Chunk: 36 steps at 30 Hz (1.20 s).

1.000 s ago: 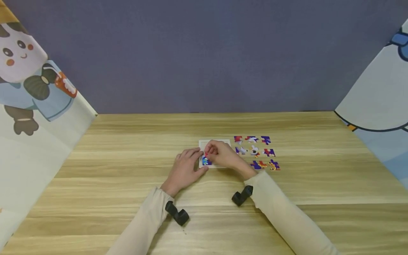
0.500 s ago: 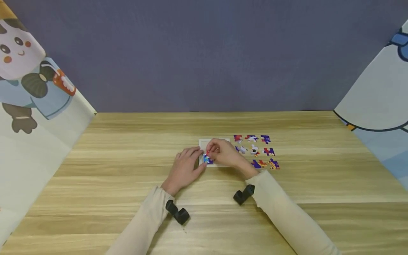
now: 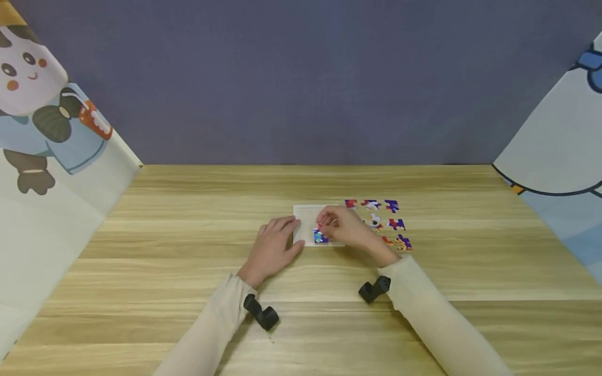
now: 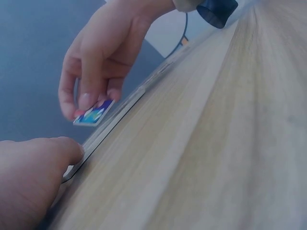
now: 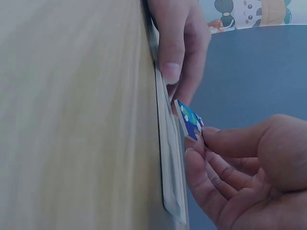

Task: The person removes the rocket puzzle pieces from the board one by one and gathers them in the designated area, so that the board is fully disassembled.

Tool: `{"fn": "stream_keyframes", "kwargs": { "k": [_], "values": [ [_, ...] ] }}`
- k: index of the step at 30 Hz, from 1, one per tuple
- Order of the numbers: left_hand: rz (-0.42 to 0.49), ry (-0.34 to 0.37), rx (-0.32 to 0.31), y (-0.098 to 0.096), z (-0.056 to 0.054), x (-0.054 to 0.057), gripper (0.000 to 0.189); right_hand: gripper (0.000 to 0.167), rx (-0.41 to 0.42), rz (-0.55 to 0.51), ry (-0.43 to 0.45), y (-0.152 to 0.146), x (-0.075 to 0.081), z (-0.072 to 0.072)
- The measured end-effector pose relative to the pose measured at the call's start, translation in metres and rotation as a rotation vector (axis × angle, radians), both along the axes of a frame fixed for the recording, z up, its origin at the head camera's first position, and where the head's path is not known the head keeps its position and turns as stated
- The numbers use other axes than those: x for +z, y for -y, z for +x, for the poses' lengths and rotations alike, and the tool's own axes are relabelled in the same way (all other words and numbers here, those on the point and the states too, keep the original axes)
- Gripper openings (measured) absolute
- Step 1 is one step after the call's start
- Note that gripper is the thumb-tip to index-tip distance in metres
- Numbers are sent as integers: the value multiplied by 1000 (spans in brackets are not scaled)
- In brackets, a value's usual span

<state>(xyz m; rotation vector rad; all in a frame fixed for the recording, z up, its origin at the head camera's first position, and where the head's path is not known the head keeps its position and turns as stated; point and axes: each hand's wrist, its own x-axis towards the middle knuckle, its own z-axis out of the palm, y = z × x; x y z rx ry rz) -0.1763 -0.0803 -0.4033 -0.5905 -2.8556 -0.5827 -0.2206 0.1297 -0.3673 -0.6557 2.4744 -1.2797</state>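
My right hand (image 3: 350, 228) pinches a puzzle piece (image 3: 321, 237), blue and purple with a red part, between thumb and fingers. In both wrist views this puzzle piece (image 5: 189, 120) is tilted and raised a little off the flat white puzzle tray (image 3: 307, 219). The right hand covers the tray's right part. At the left side of the tray lies my left hand (image 3: 271, 249), its fingers extended along the edge. The left thumb (image 5: 171, 72) touches the tray's near edge in the right wrist view.
Right of the tray, several loose puzzle pieces lie in rows on the wooden table (image 3: 211, 209), among them a white-and-purple piece (image 3: 371, 204) and an orange-and-purple piece (image 3: 403, 242). The right hand hides some of them. A dark wall (image 3: 301, 83) stands behind the table.
My right hand has moved right across the tray with the pinched puzzle piece, away from the left corner, and now covers some loose pieces. The left hand stays almost still.
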Motion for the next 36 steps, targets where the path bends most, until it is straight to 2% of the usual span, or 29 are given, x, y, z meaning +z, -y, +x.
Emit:
{"fn": "stream_keyframes", "kwargs": {
  "k": [9,20,27,36],
  "values": [
    [-5,3,-10,-1,0,-1,52,12,-40,38,-32,-29,4,3],
    [4,4,-9,-4,-1,-2,50,13,-36,27,-53,-56,6,4],
    [9,0,-5,-3,0,-2,50,11,-59,49,-113,-65,5,2],
    [-5,1,-3,1,1,0,50,8,-42,71,-58,-68,1,0]
  ]
}}
